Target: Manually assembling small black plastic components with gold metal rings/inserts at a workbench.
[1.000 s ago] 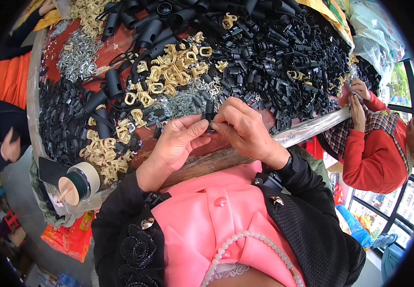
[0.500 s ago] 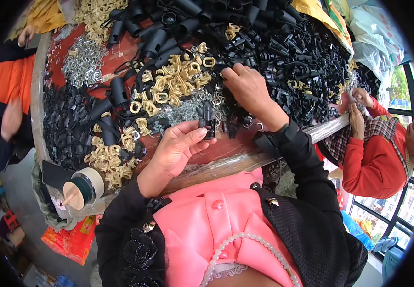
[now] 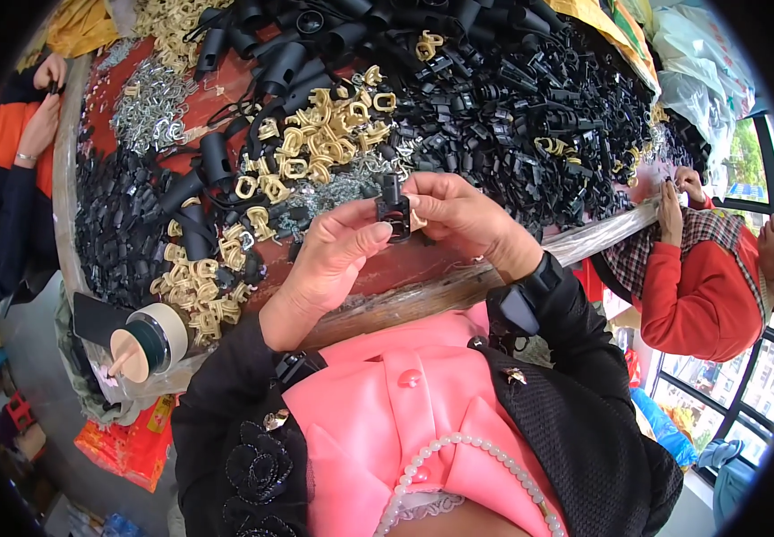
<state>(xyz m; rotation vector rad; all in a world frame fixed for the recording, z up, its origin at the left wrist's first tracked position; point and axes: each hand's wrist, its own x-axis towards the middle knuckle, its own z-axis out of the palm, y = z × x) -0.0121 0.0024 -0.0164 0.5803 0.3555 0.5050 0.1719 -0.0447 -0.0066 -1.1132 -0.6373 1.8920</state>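
Note:
My left hand (image 3: 329,259) pinches a small black plastic fitting (image 3: 393,208), held upright over the near edge of the table. Against its right side my right hand (image 3: 472,219) is closed, thumb and forefinger pressed together. A small tan piece (image 3: 417,220) shows at those fingertips, right beside the black fitting; its full shape is hidden. Just beyond both hands lie a heap of tan plastic loops (image 3: 324,134) and a scatter of small silvery metal pieces (image 3: 315,199).
Black plastic parts (image 3: 530,125) are heaped to the right, with black tubes (image 3: 284,67) at the back. A spool (image 3: 149,345) stands at the left corner. A wooden rail (image 3: 405,304) edges the table. Co-workers' hands (image 3: 671,210) are busy at the right, others (image 3: 39,125) at the left.
My right hand has come back from the pile toward me and met the black fitting in my left hand. The left hand has stayed nearly in place.

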